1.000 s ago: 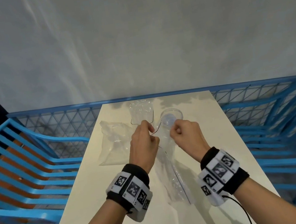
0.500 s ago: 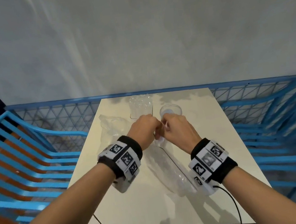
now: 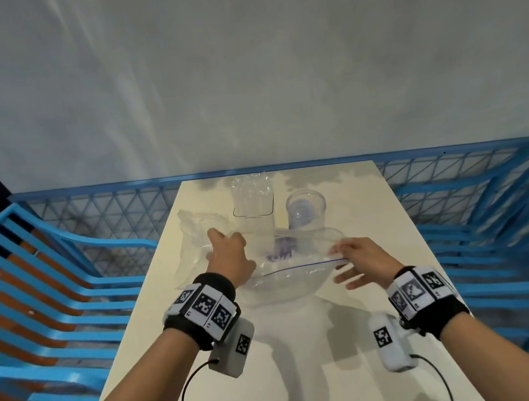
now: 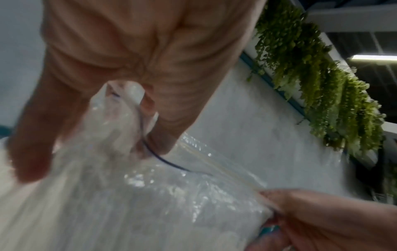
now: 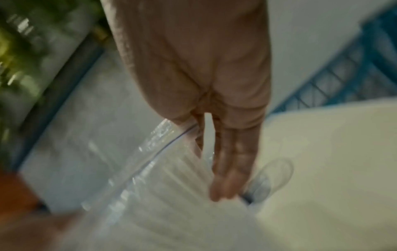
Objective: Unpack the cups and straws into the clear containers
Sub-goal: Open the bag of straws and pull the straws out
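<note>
A clear zip bag (image 3: 287, 266) with a blue seal line hangs over the white table (image 3: 314, 348), its mouth stretched wide. My left hand (image 3: 226, 254) grips the mouth's left end. My right hand (image 3: 345, 257) pinches its right end between thumb and forefinger, the other fingers spread. The right wrist view shows thin clear straws (image 5: 163, 178) inside the bag. A square clear container (image 3: 252, 198) and a round clear container (image 3: 306, 209) stand just behind the bag. In the left wrist view the bag (image 4: 150, 203) fills the lower frame.
A second crumpled plastic bag (image 3: 193, 242) lies on the table behind my left hand. Blue metal railings (image 3: 59, 267) enclose the table on the left, right and back. A grey wall (image 3: 235, 66) rises behind, and green hanging plants (image 4: 322, 84) show in the left wrist view.
My hands were close together at the bag's mouth. They have pulled apart sideways, and the mouth now gapes wide between them.
</note>
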### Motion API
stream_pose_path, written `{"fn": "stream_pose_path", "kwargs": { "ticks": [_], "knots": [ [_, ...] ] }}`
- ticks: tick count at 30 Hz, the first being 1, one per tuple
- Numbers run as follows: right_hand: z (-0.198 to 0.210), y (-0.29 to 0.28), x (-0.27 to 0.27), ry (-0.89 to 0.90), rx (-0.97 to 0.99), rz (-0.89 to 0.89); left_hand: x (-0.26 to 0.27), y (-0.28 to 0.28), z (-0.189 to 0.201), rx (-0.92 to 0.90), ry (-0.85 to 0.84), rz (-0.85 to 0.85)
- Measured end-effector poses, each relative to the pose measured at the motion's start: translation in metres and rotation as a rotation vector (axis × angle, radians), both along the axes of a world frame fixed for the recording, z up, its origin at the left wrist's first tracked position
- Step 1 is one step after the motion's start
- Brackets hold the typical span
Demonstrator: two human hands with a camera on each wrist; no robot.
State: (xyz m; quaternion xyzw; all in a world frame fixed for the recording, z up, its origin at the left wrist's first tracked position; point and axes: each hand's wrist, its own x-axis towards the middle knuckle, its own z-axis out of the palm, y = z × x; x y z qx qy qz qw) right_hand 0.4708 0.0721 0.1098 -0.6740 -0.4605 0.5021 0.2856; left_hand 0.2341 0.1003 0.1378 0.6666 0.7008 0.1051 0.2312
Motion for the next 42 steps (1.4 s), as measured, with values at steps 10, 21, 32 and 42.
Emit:
{"fn": "stream_pose_path", "kwargs": {
  "ticks": [10,21,32,42],
  "knots": [
    [-0.007,0.007,-0.045,-0.177,0.503,-0.304,0.014,-0.004,0.0,-0.31,-1.252,0.063],
    [-0.066,0.001,-0.021,-0.229,0.383,-0.339,0.01,-0.013,-0.037,-0.37,-0.97,0.007],
    [-0.075,-0.019,0.0,-0.339,0.383,-0.281,0.01,-0.008,-0.051,-0.47,-1.09,0.062],
    [-0.037,0.003,-0.01,-0.194,0.311,-0.265,0.028,0.001,-0.035,-0.514,-1.289,-0.008]
  ]
}}
